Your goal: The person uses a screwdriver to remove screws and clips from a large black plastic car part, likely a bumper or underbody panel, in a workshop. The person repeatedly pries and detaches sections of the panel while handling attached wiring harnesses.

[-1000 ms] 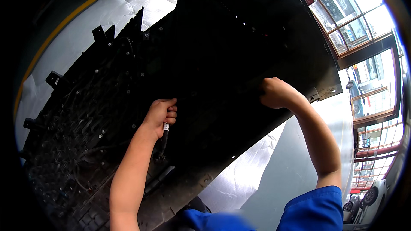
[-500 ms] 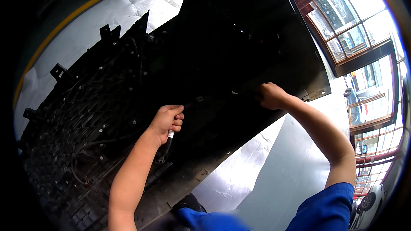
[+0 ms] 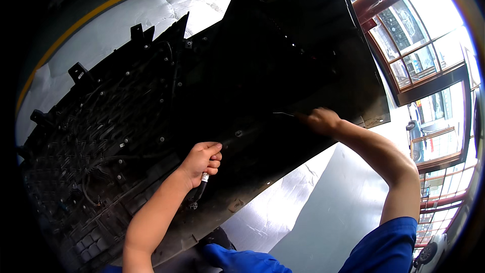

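A large black molded panel [image 3: 262, 151], lying at a slant, fills the middle of the view. My left hand [image 3: 202, 164] is closed around a dark cable [image 3: 201, 190] with a white tag. Below the fist, the cable's end [image 3: 193, 205] hangs over the panel. Farther right, my right hand [image 3: 323, 120] is closed on a slim tool, whose thin bright metal tip [image 3: 283, 114] points left across the panel. The tool's handle is hard to see against the black, and that hand is slightly blurred.
On the panel's left part are a honeycomb-like textured area [image 3: 101, 131], a wire [image 3: 87, 189] and several small fasteners. Brackets [image 3: 80, 73] jut from its upper left edge. Silvery sheeting [image 3: 288, 197] lies underneath. Framed windows [image 3: 404, 45] and a white car [image 3: 432, 253] are at the right.
The view has shifted, so the panel's left part sits lower and farther right. Both hands appear lower, still closed. More of the tool's metal tip shows beside my right hand.
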### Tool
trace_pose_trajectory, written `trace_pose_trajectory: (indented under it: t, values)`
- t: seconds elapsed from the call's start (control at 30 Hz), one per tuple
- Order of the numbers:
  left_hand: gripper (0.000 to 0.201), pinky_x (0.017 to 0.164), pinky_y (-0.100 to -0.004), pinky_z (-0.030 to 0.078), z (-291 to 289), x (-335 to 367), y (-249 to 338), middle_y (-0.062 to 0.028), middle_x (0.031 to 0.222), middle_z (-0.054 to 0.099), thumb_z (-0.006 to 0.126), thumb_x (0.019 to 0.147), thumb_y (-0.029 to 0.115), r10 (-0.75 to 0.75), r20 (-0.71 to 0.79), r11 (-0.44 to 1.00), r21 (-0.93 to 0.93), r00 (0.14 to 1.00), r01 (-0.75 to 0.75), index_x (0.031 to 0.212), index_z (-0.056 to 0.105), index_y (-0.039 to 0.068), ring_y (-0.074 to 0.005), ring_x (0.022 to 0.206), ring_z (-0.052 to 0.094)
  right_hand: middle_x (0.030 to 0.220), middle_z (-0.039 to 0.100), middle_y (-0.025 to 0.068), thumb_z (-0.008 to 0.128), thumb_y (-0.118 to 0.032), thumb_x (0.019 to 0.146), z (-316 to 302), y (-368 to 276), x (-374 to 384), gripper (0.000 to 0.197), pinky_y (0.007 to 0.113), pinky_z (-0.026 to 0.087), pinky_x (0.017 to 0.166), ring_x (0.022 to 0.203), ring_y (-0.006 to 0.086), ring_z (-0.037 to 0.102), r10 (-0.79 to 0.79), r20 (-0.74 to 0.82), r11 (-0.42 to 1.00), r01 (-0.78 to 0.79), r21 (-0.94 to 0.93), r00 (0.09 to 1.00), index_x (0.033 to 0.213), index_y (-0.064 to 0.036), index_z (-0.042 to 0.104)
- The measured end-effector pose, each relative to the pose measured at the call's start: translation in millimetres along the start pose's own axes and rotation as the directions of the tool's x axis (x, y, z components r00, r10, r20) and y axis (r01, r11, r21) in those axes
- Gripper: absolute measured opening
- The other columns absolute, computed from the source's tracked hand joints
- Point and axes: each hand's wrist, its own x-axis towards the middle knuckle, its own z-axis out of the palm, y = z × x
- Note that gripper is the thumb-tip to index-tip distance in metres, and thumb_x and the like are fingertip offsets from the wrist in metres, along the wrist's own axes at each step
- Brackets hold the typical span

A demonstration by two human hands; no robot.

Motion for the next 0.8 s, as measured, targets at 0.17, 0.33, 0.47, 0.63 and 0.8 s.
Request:
trace_pose_trajectory:
  t: [0.17,0.33,0.47,0.63,0.8]
  values:
    - [0.025,0.042,-0.0184,0.022,-39.8,-22.3,23.9,0.0051,0.072,0.042,0.055,0.108,0.016,0.089,-0.067,0.996,0.035,0.994,-0.087,0.084,0.048,0.013,-0.0012,0.052,0.030,0.105,0.076,0.0208,0.063,-0.036,0.103,27.6,-26.0,-5.2,0.039,0.046,0.060,0.083,0.093,0.0396,0.074,-0.314,-0.097,0.941,0.323,0.103,0.945,0.133,-0.0117,0.068]
    - [0.015,0.046,-0.0190,0.030,-60.0,-85.5,42.3,0.0037,0.073,0.047,0.060,0.107,0.018,0.094,-0.100,0.944,0.324,0.991,-0.057,0.109,0.061,0.003,-0.0018,0.055,0.037,0.094,0.077,0.0171,0.069,-0.035,0.098,-40.3,-85.9,-67.7,0.035,0.043,0.061,0.079,0.086,0.0334,0.076,-0.200,0.093,0.972,0.210,-0.104,0.975,0.119,-0.0069,0.074]
    - [0.041,0.069,-0.0304,0.053,-54.3,-103.7,32.4,-0.0048,0.086,0.066,0.068,0.101,0.021,0.014,0.048,0.664,0.746,0.999,-0.045,0.131,0.056,-0.004,-0.0124,0.076,0.064,0.090,0.073,0.0181,0.072,-0.022,0.090,-27.6,-109.1,-96.5,0.019,0.043,0.061,0.071,0.085,0.0329,0.075,-0.117,-0.227,0.948,0.040,-0.317,0.967,0.090,-0.0028,0.071]
    - [0.044,0.085,-0.0494,0.058,-72.9,-147.0,24.3,-0.0246,0.103,0.074,0.062,0.097,0.024,0.136,-0.201,0.054,0.979,0.970,0.195,0.134,0.056,0.001,-0.0410,0.097,0.073,0.095,0.062,0.0153,0.078,-0.013,0.084,2.2,-142.6,-114.1,0.021,0.041,0.057,0.064,0.075,0.0318,0.067,-0.352,-0.452,0.919,0.394,0.000,0.820,0.081,0.0028,0.065]
    - [0.028,0.090,-0.0491,0.056,-135.8,-192.2,29.7,-0.0152,0.108,0.073,0.065,0.094,0.016,0.433,0.014,-0.149,0.987,0.901,0.056,0.119,0.065,0.004,-0.0380,0.101,0.070,0.143,0.054,0.0242,0.088,-0.018,0.076,14.8,-225.7,-102.9,0.032,0.046,0.055,0.099,0.127,0.0385,0.060,-0.692,-0.606,0.545,0.835,-0.080,0.393,0.082,0.0024,0.064]
